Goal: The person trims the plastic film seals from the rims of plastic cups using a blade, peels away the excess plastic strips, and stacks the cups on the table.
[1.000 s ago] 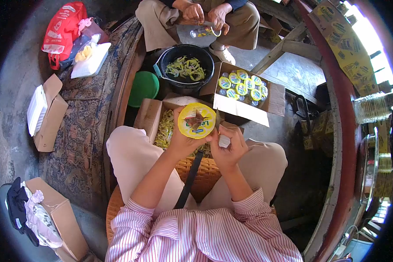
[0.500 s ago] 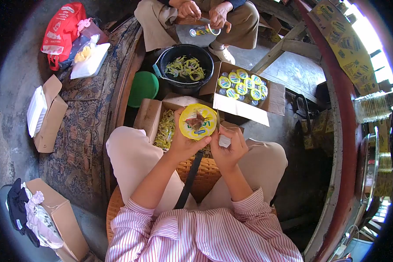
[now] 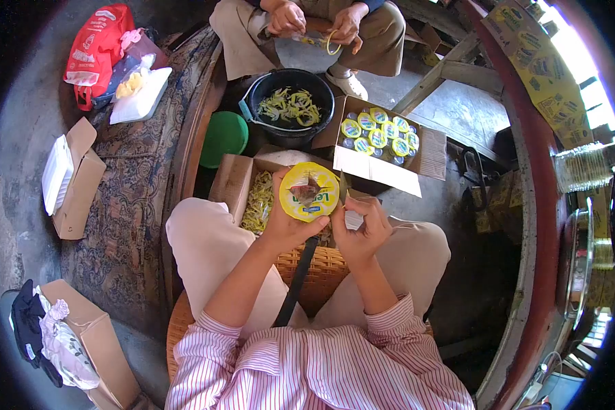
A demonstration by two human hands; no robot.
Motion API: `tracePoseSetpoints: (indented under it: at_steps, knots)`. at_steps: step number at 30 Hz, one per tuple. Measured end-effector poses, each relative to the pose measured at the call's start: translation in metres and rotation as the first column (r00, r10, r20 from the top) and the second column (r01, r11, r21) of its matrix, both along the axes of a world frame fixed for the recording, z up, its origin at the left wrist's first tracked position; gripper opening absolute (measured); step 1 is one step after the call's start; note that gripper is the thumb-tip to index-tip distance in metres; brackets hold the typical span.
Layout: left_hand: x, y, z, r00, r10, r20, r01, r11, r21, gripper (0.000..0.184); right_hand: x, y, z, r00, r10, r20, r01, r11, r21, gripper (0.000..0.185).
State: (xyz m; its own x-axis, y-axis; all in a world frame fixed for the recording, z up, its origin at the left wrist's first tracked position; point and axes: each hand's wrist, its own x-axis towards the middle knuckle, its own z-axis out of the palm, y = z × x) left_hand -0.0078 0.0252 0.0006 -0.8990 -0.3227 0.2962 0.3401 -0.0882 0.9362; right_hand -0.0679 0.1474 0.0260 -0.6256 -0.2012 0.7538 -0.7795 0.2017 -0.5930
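Note:
My left hand (image 3: 285, 222) is wrapped round a plastic cup with a yellow printed lid (image 3: 309, 192), whose middle is torn open. Close to the cup's right side, my right hand (image 3: 359, 222) is closed round a cutter with a pale handle (image 3: 352, 219); its thin blade points up beside the rim. Beneath the hands, an open cardboard box (image 3: 231, 186) holds yellow-green strips (image 3: 258, 205). Behind it to the right, another box (image 3: 378, 165) holds several yellow-lidded cups (image 3: 379, 139).
A black bucket (image 3: 255, 98) with yellow strips stands ahead, beside a green lid (image 3: 224, 139). Another person's hands (image 3: 316, 21) work on a ring-shaped piece at the top. A red bag (image 3: 100, 51) and cardboard boxes (image 3: 89, 191) lie at the left.
My right hand and the blade have shifted slightly to the right, away from the cup. The lid's torn opening has changed its look. The other person's ring piece has turned.

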Motion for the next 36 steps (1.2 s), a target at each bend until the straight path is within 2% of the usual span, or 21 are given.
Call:
tracePoseSetpoints:
  at_steps: [3,11,14,18,21,27,30,33,36]
  knots:
    - [0.000,-0.001,-0.003,1.000,0.011,0.004,-0.011,0.997,-0.075,0.081,0.001,-0.001,-0.001,1.000,-0.002,-0.001,0.002,1.000,-0.003,0.021]
    - [0.002,0.006,-0.001,0.999,-0.041,0.034,0.040,0.998,0.043,0.080,-0.005,0.000,0.000,0.999,0.004,0.046,-0.003,1.000,-0.023,0.019]
    - [0.002,0.005,0.006,0.999,-0.039,0.032,0.036,0.996,0.085,0.077,-0.002,0.001,-0.002,0.992,0.015,0.127,-0.005,0.997,-0.081,0.018]
    - [0.002,0.000,0.005,0.999,-0.033,0.017,0.033,0.998,0.054,0.073,0.001,0.001,-0.001,0.997,0.018,0.072,-0.012,0.997,-0.077,0.017]
    - [0.002,0.003,0.006,1.000,-0.016,0.023,0.013,0.992,0.127,0.073,0.003,-0.001,-0.003,0.999,0.020,0.050,-0.017,0.998,-0.055,0.017]
    - [0.001,0.005,0.001,1.000,-0.007,0.025,0.005,0.998,0.068,0.073,0.003,-0.003,0.001,1.000,-0.008,0.013,0.008,1.000,-0.013,0.018]
    - [0.001,0.004,0.001,1.000,0.015,0.024,-0.014,0.999,-0.045,0.075,0.003,-0.003,0.001,1.000,-0.027,0.010,0.027,1.000,-0.006,0.018]
    - [0.001,0.003,0.001,0.999,-0.018,0.046,0.017,1.000,0.025,0.078,0.002,-0.003,0.001,1.000,-0.021,0.013,0.021,1.000,-0.001,0.019]
    - [0.001,0.002,-0.002,0.999,-0.040,0.021,0.041,0.998,-0.050,0.079,0.001,-0.003,0.001,0.999,-0.027,0.034,0.027,1.000,0.008,0.019]
